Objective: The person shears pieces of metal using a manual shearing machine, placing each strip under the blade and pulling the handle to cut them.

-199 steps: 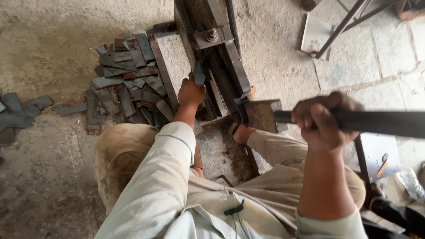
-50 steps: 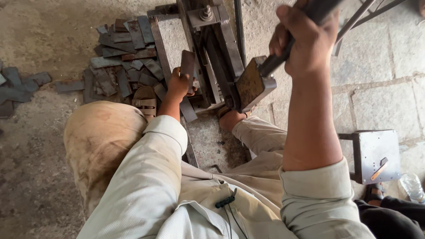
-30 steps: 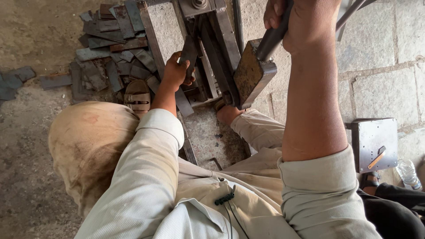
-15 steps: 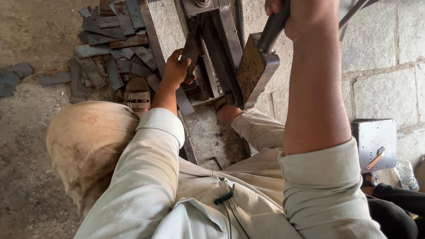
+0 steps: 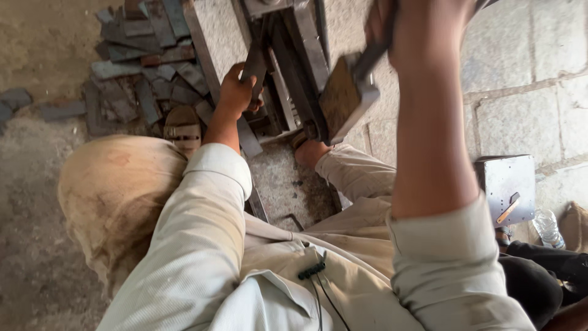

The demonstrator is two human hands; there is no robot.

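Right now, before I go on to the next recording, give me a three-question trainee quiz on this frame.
1. True or false: the left hand holds a flat dark metal strip at the shear machine.
2. Which hand has its grip on the long lever handle? A) left B) right C) both
3. Fill in: the pile of cut metal pieces lies on the floor to the ____ of the machine.

Key
1. True.
2. B: the right hand, raised high, grips it.
3. Left, beyond the sandalled foot.
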